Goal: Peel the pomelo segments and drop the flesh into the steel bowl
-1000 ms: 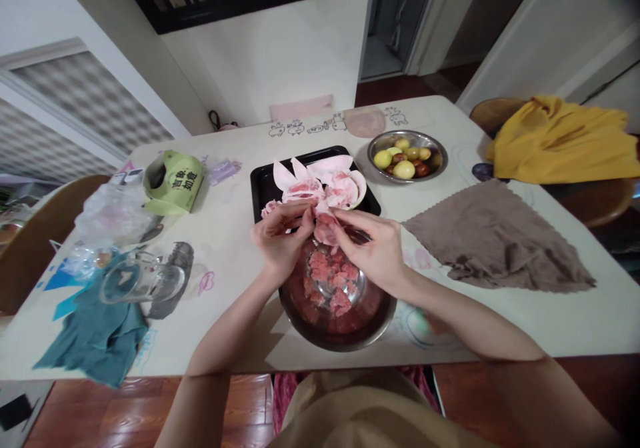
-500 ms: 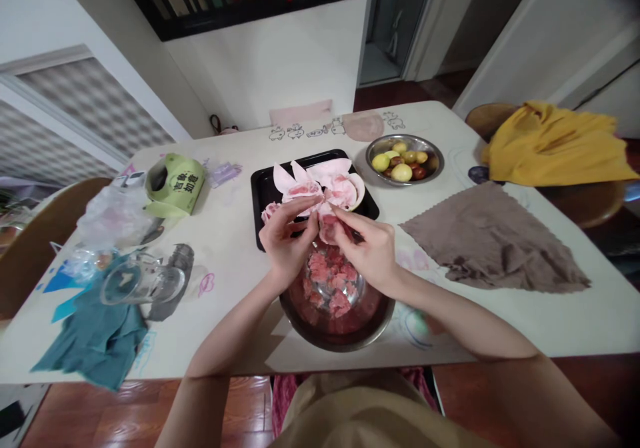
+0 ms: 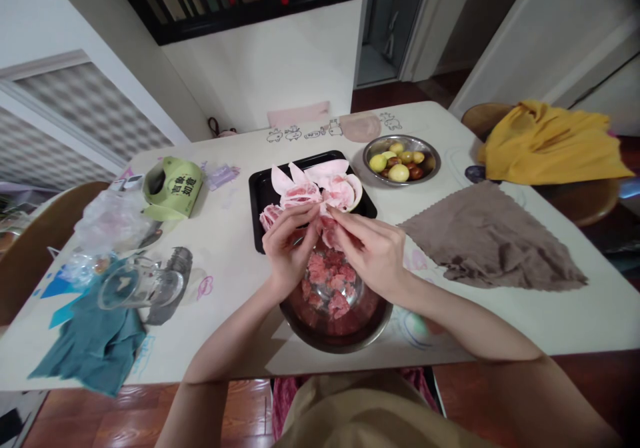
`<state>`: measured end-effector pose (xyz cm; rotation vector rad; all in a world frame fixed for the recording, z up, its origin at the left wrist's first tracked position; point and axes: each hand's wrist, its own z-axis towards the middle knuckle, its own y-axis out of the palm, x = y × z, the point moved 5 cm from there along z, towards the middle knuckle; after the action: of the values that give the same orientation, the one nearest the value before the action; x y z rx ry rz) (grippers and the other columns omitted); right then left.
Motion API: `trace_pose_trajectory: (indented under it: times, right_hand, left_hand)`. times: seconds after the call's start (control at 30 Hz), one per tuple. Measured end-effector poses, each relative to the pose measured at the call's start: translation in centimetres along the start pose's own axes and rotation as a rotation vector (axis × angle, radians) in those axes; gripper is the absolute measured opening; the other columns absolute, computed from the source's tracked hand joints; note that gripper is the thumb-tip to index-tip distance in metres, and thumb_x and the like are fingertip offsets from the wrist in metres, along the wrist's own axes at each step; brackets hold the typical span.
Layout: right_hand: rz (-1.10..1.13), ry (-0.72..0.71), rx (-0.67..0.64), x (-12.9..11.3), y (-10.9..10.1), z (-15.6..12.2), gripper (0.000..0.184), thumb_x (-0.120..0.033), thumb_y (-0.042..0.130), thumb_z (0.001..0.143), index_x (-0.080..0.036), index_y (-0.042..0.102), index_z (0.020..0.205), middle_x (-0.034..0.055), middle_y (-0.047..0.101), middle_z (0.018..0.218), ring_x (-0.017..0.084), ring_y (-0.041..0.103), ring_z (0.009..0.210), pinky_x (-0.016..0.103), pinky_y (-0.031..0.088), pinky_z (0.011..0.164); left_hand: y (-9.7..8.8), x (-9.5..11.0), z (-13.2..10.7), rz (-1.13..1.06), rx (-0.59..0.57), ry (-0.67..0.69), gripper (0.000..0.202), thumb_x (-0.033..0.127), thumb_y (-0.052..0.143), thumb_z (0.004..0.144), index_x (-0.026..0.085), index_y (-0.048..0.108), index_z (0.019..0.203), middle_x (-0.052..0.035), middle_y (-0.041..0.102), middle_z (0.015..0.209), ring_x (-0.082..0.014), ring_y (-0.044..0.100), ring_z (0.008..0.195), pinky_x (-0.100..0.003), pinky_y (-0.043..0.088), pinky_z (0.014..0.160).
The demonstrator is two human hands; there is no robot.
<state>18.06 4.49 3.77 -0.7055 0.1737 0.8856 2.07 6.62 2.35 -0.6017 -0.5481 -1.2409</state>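
Both my hands meet over a steel bowl (image 3: 300,315) that holds several pink fruit pieces (image 3: 327,285). My left hand (image 3: 287,248) and my right hand (image 3: 373,251) pinch the same pink fruit segment (image 3: 327,225) between their fingertips, above the bowl's far rim. Just behind it a black tray (image 3: 257,198) carries pink-white peel pieces (image 3: 320,185).
A steel bowl of small green and brown fruits (image 3: 401,160) stands behind the tray. A brown cloth (image 3: 493,241) lies at right, a yellow cloth (image 3: 547,145) on a chair. At left are a glass jug (image 3: 137,285) on a teal cloth (image 3: 95,341), a plastic bag (image 3: 113,218) and a green package (image 3: 175,187).
My hands have shifted slightly away from me with the fruit segment, fingers working at it. The view has tilted a little; nothing else moved.
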Motion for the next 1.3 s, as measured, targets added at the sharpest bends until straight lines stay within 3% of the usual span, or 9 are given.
trace_pose_trajectory:
  times: [0.17,0.3,0.43,0.53,0.63,1.03,1.17,1.3]
  right_hand:
    - [-0.086,-0.075,0.008,-0.3,-0.1,-0.1,0.029,-0.013,0.062,0.096,-0.016,0.071,0.124,0.005,0.08,0.108,0.017,0.077,0.089,0.03,0.061,0.08]
    - [-0.18,-0.152,0.0,-0.9,-0.2,-0.3,0.03,-0.013,0.063,0.095,-0.015,0.071,0.124,0.0057,0.08,0.109,0.019,0.077,0.089,0.032,0.062,0.08]
    - [-0.07,-0.073,-0.002,-0.9,-0.1,-0.1,0.032,-0.012,0.062,0.094,-0.016,0.071,0.125,0.0064,0.079,0.115,0.019,0.076,0.099,0.032,0.063,0.088]
    - [0.041,-0.012,0.0,-0.7,0.1,0.1,0.035,-0.012,0.062,0.095,-0.016,0.068,0.128,0.0079,0.077,0.12,0.019,0.075,0.105,0.032,0.063,0.094]
    - [0.109,-0.006,0.007,-0.5,0.2,0.1,0.037,-0.011,0.062,0.095,-0.018,0.067,0.131,0.0063,0.077,0.12,0.016,0.077,0.101,0.028,0.064,0.09]
    - [0.1,0.096,-0.024,0.3,0.0,0.1,0.03,-0.016,0.062,0.095,-0.02,0.073,0.124,0.0041,0.08,0.111,0.016,0.079,0.09,0.025,0.065,0.082]
    - [0.03,0.065,-0.032,0.3,0.0,0.2,0.031,-0.017,0.06,0.097,-0.021,0.072,0.126,0.0042,0.08,0.111,0.016,0.079,0.089,0.026,0.065,0.082]
    - [-0.074,-0.023,-0.021,-0.1,-0.2,0.1,0.034,-0.014,0.059,0.098,-0.019,0.068,0.13,0.0044,0.078,0.117,0.015,0.079,0.092,0.024,0.065,0.08]
  left_hand:
    - [0.0,-0.2,-0.4,-0.051,-0.022,-0.108,0.022,0.021,0.073,0.09,0.023,0.077,0.112,-0.008,0.078,0.112,-0.0187,0.074,0.108,-0.031,0.065,0.088]
    - [0.0,-0.2,-0.7,-0.105,-0.034,-0.214,0.037,0.025,0.088,0.075,0.021,0.076,0.109,-0.0073,0.078,0.108,-0.0195,0.075,0.101,-0.028,0.068,0.079]
    - [0.0,-0.2,-0.4,-0.164,-0.006,-0.27,0.033,0.023,0.089,0.074,0.02,0.076,0.104,-0.0044,0.079,0.1,-0.0163,0.078,0.095,-0.025,0.068,0.082]
    - [-0.1,0.0,0.0,-0.204,0.006,-0.276,0.034,0.023,0.089,0.075,0.019,0.075,0.106,-0.005,0.08,0.101,-0.0163,0.079,0.095,-0.024,0.067,0.083]
    - [0.0,0.1,0.2,-0.202,-0.017,-0.276,0.037,0.022,0.088,0.075,0.018,0.075,0.109,-0.0069,0.08,0.104,-0.0174,0.079,0.097,-0.023,0.067,0.083]
    - [0.1,0.3,0.3,-0.13,-0.089,-0.328,0.047,0.023,0.085,0.077,0.018,0.071,0.121,-0.0107,0.078,0.117,-0.0213,0.079,0.102,-0.027,0.069,0.079]
    - [-0.4,0.4,0.8,-0.034,-0.138,-0.322,0.031,0.025,0.084,0.078,0.017,0.075,0.106,-0.007,0.08,0.097,-0.0172,0.08,0.088,-0.023,0.068,0.077]
    - [-0.6,0.3,0.7,-0.016,-0.164,-0.304,0.024,0.025,0.079,0.085,0.018,0.075,0.107,-0.0073,0.08,0.1,-0.0163,0.08,0.09,-0.021,0.067,0.08]
